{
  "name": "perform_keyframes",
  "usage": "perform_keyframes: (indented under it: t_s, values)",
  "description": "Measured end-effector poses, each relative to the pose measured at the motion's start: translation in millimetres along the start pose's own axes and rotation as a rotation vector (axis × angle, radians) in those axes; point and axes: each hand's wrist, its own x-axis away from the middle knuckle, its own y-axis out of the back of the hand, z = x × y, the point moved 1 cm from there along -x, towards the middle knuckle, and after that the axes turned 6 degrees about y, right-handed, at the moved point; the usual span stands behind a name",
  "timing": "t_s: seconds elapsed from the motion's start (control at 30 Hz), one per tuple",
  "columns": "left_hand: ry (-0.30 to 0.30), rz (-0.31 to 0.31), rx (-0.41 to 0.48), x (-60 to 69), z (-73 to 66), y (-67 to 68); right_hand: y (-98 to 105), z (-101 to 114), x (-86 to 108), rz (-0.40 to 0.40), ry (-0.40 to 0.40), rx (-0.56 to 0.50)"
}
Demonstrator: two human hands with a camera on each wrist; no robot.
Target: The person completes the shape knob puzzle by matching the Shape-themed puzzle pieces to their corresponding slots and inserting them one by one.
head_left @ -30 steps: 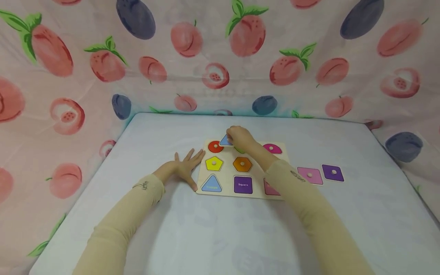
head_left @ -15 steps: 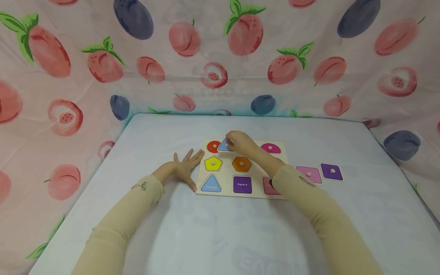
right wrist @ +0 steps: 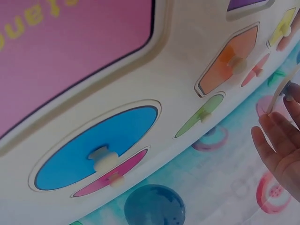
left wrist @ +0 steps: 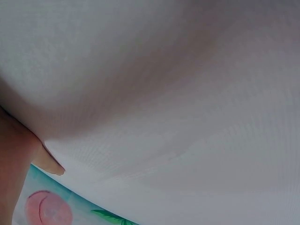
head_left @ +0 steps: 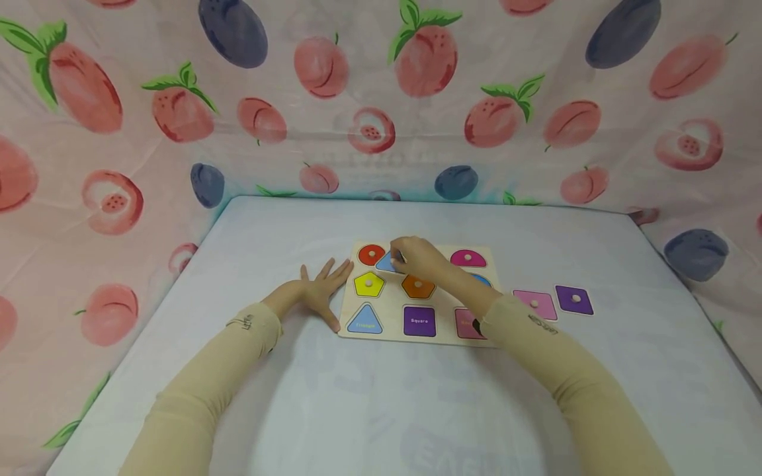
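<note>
The puzzle board lies flat, with knobbed shapes in its two far rows. Above its far part, between the red circle and the orange hexagon, the right hand pinches a blue triangle piece; in the right wrist view this hand holds the piece, seen edge-on, off the board. The left hand, fingers spread, rests against the board's left edge. Along the near row, the triangle recess and square recess show printed words; the right forearm partly covers the pink recess.
Right of the board, a pink knobbed piece and a purple square piece lie on the white-covered table. A fruit-print cloth hangs behind and along the sides.
The right hand has moved nearer the person with the blue triangle, from the board's far edge to a spot over the board beside the red circle. The left hand has stayed in place.
</note>
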Motion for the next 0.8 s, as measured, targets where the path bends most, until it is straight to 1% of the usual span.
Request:
perform_keyframes:
  t_s: [0.3,0.4,0.63,0.8]
  values:
    - [0.001,-0.002,0.006,-0.1,-0.4,-0.1,-6,7,9.1,0.029,0.006,0.001]
    - [0.003,-0.003,0.001,0.2,-0.6,-0.5,-9,11,11.4,0.034,0.022,0.010]
    - [0.003,-0.008,-0.006,1.5,-1.9,-0.6,-15,17,18.5,0.003,0.093,0.039]
    - [0.007,-0.002,0.008,2.4,-0.9,0.6,-22,22,21.5,0.009,0.085,0.018]
